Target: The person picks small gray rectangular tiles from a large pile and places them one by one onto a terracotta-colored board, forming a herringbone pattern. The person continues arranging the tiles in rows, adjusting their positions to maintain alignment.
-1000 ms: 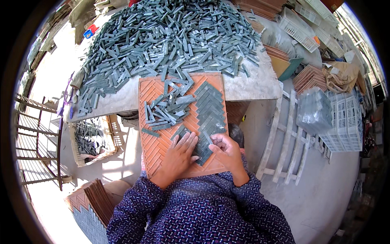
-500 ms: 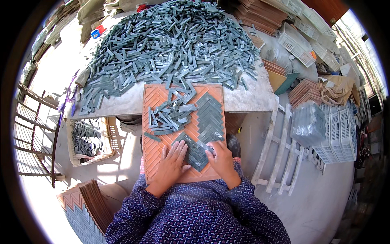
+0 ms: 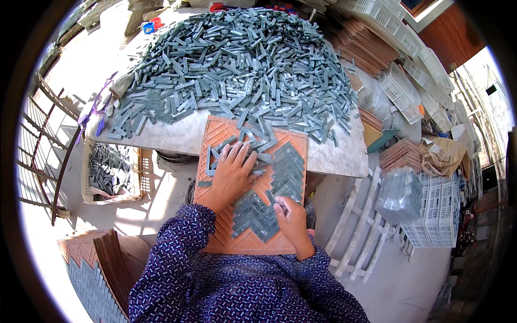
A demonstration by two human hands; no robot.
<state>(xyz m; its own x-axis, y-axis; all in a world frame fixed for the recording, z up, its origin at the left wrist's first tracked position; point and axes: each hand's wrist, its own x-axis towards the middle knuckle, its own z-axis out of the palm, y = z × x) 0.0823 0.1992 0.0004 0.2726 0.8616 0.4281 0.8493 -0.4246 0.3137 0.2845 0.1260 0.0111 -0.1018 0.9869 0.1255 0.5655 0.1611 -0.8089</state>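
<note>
An orange board [image 3: 219, 240] with a grooved herringbone pattern leans between the table edge and my lap. Green-grey stone strips [image 3: 288, 171] fill its right side in a zigzag, and another block of fitted strips [image 3: 257, 216] lies nearer to me. My left hand [image 3: 231, 175] rests over loose strips on the board's upper left, fingers stretched out and partly covering them. At the right edge of the fitted block, my right hand [image 3: 291, 215] pinches a small stone strip [image 3: 271, 197] between thumb and fingers.
A large heap of stone strips [image 3: 242, 64] covers the table [image 3: 344, 156] beyond the board. Below left is a crate [image 3: 139, 177] of strips; finished herringbone panels [image 3: 91, 280] stand nearer. At right are a wooden rack [image 3: 353, 226], stacked white crates [image 3: 433, 210] and a plastic-wrapped bundle [image 3: 399, 196].
My left hand has moved up from the fitted strips onto the loose ones. My right hand stays by the fitted block's right edge. The whole view has shifted and turned slightly.
</note>
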